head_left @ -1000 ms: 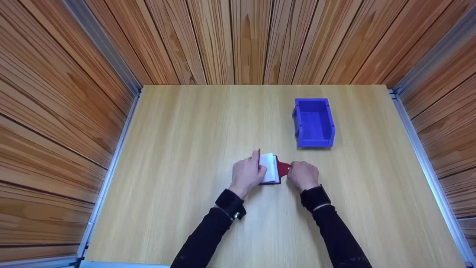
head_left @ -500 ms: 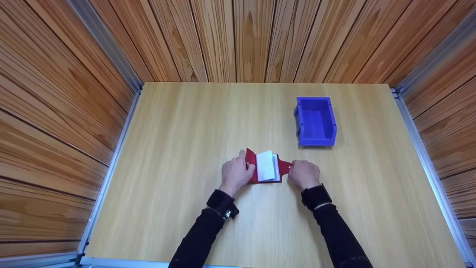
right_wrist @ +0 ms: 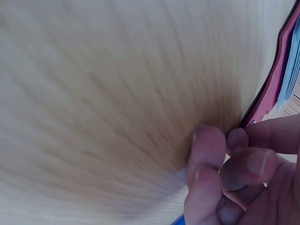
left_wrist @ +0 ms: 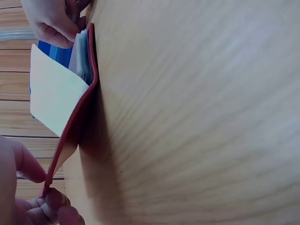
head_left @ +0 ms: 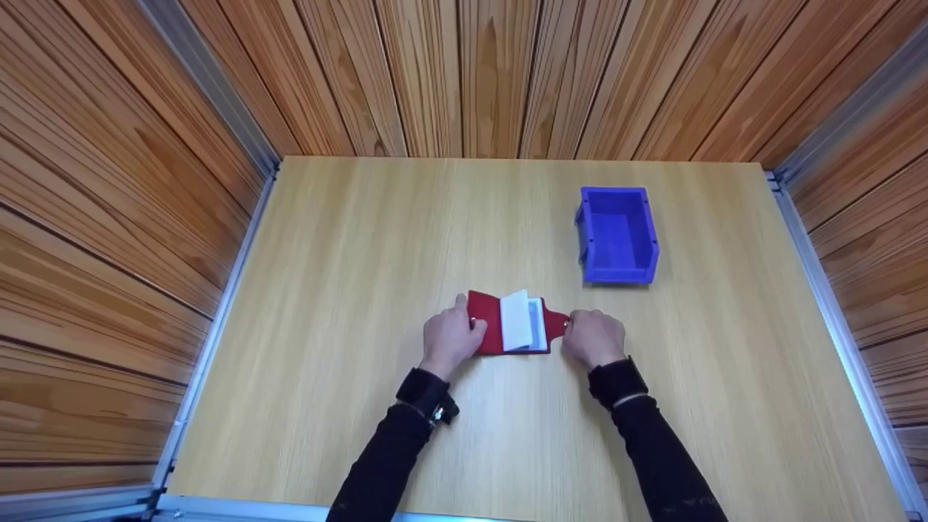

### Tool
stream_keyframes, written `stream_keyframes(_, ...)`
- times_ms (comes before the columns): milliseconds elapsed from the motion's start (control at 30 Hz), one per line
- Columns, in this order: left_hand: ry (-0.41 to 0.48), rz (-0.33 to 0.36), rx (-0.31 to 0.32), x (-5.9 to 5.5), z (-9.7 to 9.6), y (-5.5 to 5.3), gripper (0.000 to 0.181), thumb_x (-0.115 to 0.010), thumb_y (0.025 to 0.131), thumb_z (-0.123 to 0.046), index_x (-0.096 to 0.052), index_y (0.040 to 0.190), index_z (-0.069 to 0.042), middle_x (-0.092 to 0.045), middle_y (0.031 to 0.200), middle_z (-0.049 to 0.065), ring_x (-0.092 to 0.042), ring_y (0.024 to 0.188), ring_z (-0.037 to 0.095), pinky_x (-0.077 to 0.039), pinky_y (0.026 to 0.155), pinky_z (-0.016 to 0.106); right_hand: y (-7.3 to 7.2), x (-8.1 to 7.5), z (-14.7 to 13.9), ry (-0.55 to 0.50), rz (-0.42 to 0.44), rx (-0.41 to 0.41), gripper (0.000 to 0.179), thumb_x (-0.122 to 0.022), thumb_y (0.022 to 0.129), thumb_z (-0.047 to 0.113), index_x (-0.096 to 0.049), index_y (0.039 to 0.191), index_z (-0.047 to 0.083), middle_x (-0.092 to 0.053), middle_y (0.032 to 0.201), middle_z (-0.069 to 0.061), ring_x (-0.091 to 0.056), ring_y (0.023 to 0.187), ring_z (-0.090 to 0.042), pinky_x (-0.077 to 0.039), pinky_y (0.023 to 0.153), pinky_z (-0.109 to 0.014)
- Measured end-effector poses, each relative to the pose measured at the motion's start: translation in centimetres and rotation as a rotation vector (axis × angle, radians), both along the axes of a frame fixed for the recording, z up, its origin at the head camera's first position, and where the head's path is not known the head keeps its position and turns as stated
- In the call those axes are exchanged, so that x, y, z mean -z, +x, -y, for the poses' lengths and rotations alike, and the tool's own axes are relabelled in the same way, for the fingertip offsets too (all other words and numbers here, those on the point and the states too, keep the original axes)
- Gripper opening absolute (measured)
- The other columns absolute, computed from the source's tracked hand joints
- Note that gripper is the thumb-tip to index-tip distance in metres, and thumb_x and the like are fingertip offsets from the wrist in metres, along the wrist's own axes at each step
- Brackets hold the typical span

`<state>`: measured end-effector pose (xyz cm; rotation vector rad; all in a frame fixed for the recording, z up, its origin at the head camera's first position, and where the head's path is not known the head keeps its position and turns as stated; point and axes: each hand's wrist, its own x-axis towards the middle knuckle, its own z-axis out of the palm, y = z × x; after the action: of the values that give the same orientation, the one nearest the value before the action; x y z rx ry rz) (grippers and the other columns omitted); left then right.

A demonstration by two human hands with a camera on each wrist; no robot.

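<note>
A small red card holder point(head_left: 490, 326) lies opened out on the table, its cover turned to the left. Pale sleeves fill its middle, and one white leaf point(head_left: 515, 322) stands raised at a slant. My left hand point(head_left: 449, 335) pinches the cover's free edge between thumb and fingers; the left wrist view shows this cover point(left_wrist: 70, 133) lifted off the wood. At the other end, my right hand point(head_left: 594, 337) pinches the tip of the snap tab point(head_left: 555, 325). In the right wrist view, a metal snap shows beside the fingertips point(right_wrist: 238, 139), low over the table.
A blue plastic bin point(head_left: 620, 276) stands at the back right of the wooden table point(head_left: 362, 239), beyond my right hand. Wood-plank walls point(head_left: 486, 87) and metal rails point(head_left: 210, 341) border the tabletop.
My left hand has moved left, swinging the red cover from nearly upright to opened out. The white leaf now shows wider and apart from the other sleeves. The right hand stays at the tab.
</note>
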<state>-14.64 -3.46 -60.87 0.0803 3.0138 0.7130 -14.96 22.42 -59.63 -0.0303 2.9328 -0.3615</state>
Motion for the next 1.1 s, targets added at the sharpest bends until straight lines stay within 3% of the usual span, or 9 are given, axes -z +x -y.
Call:
stream_keyframes(267, -0.026, 0.063, -0.035, 0.8, 0.5, 0.2, 0.059, -0.063, 0.094, -0.032, -0.054, 0.140, 0.004, -0.066, 0.071, 0.008, -0.064, 0.065, 0.024, -0.048, 0.062, 0.037, 0.0, 0.1, -0.1, -0.002, 0.003, 0.002, 0.024, -0.052, 0.094, 0.012, -0.074, 0.088, 0.004, -0.072, 0.084, -0.019, -0.067, 0.075, -0.037, -0.049, 0.063, -0.051)
stream_keyframes(400, -0.037, 0.040, -0.041, 1.2, 0.6, 0.2, 0.054, -0.066, 0.091, -0.029, -0.055, 0.132, 0.003, -0.066, 0.071, 0.008, -0.063, 0.062, 0.024, -0.048, 0.058, 0.038, 0.1, 0.1, -0.1, -0.006, 0.006, 0.006, 0.025, -0.051, 0.094, 0.013, -0.074, 0.090, 0.004, -0.072, 0.084, -0.018, -0.066, 0.075, -0.036, -0.049, 0.063, -0.050)
stream_keyframes(600, -0.043, -0.030, 0.029, 1.7, 0.8, 0.2, 0.023, -0.066, 0.091, -0.019, -0.059, 0.107, -0.005, -0.058, 0.067, 0.002, -0.060, 0.062, 0.022, -0.043, 0.058, 0.035, 0.1, 0.2, -0.2, -0.019, -0.010, 0.007, 0.024, -0.052, 0.094, 0.013, -0.070, 0.082, 0.005, -0.070, 0.079, -0.017, -0.064, 0.071, -0.034, -0.047, 0.061, -0.049)
stream_keyframes(733, -0.046, -0.037, 0.071, 1.7, 0.8, 0.2, 0.016, -0.067, 0.091, -0.016, -0.060, 0.103, -0.008, -0.052, 0.068, -0.002, -0.057, 0.064, 0.020, -0.043, 0.060, 0.034, 0.2, 0.2, -0.2, -0.027, -0.066, 0.013, 0.021, -0.055, 0.095, 0.013, -0.068, 0.081, 0.003, -0.069, 0.077, -0.018, -0.065, 0.069, -0.036, -0.047, 0.060, -0.050)
stream_keyframes(867, -0.046, -0.036, 0.077, 1.6, 0.7, 0.1, 0.017, -0.068, 0.091, -0.015, -0.060, 0.104, -0.007, -0.057, 0.070, 0.000, -0.059, 0.064, 0.022, -0.047, 0.061, 0.037, 0.3, -0.1, 0.2, -0.066, -0.174, -0.040, 0.010, -0.062, 0.093, 0.008, -0.067, 0.099, 0.003, -0.071, 0.085, -0.017, -0.067, 0.073, -0.038, -0.050, 0.062, -0.051)
stream_keyframes(1000, -0.039, -0.034, 0.080, 1.5, 0.6, -0.1, 0.014, -0.068, 0.090, -0.014, -0.058, 0.098, -0.010, -0.060, 0.071, 0.001, -0.059, 0.064, 0.022, -0.046, 0.060, 0.037, 0.4, -0.6, 1.1, -0.097, -0.207, -0.220, 0.044, -0.069, 0.088, 0.005, -0.065, 0.132, 0.006, -0.068, 0.096, -0.016, -0.065, 0.078, -0.033, -0.050, 0.064, -0.047)
stream_keyframes(1100, -0.034, -0.040, 0.088, 1.5, 0.5, -0.2, 0.013, -0.068, 0.090, -0.013, -0.057, 0.097, -0.011, -0.061, 0.071, 0.001, -0.060, 0.064, 0.022, -0.046, 0.059, 0.037, 0.4, -1.0, 1.7, -0.094, -0.164, -0.317, 0.059, -0.074, 0.089, 0.016, -0.059, 0.146, 0.012, -0.061, 0.094, -0.013, -0.055, 0.075, -0.025, -0.045, 0.059, -0.041)
